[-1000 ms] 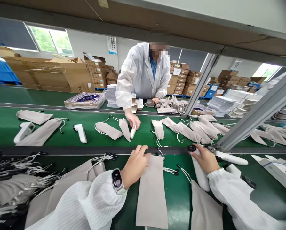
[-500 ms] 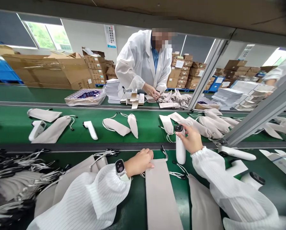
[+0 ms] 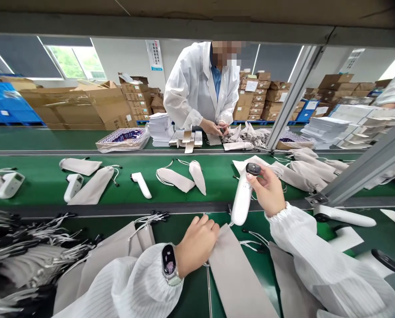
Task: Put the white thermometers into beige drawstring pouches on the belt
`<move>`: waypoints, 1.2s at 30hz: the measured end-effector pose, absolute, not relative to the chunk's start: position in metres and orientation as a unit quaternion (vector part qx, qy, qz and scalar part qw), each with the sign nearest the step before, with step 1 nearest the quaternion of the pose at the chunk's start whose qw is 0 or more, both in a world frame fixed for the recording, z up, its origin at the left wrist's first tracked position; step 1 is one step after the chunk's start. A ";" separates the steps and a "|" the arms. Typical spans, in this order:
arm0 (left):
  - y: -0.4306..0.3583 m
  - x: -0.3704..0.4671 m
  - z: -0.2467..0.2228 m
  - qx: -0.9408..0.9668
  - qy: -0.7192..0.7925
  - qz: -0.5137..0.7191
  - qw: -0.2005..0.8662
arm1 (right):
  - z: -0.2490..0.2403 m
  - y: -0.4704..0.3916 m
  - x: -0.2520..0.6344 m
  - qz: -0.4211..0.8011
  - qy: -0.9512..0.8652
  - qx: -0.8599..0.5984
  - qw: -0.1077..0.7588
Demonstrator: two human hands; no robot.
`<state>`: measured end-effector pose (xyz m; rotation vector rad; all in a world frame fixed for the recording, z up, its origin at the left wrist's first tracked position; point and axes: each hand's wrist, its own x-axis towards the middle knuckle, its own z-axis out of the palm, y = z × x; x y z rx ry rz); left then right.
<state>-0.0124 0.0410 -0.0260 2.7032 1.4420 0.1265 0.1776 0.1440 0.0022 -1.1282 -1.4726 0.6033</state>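
My right hand (image 3: pixel 269 187) grips the dark-capped end of a white handheld device (image 3: pixel 241 201), whose rounded body points down and left. Below it, the top of a grey drawstring bag (image 3: pixel 240 274) meets my left hand (image 3: pixel 198 240). The fingers of that hand are bent together over the bag's upper left corner, and the fingertips are partly hidden. A watch sits on my left wrist. Another grey bag (image 3: pixel 292 282) lies under my right forearm. More white devices (image 3: pixel 346 215) rest to the right of that arm.
Grey bags with white cords (image 3: pixel 21 260) are heaped at the left. Beyond a dark rail, a green belt (image 3: pixel 214 163) carries bags and white devices. A metal post (image 3: pixel 292 99) slants at the right. Across the belt, a person in a white coat (image 3: pixel 200 84) handles small items.
The white device has tilted, its lower end swinging left above the bag. The near bag's top now leans left. Items on the green belt appear further right in view.
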 end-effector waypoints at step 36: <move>0.038 -0.016 0.020 0.771 0.506 0.326 0.208 | 0.017 0.110 0.148 0.699 -0.601 -0.305 0.239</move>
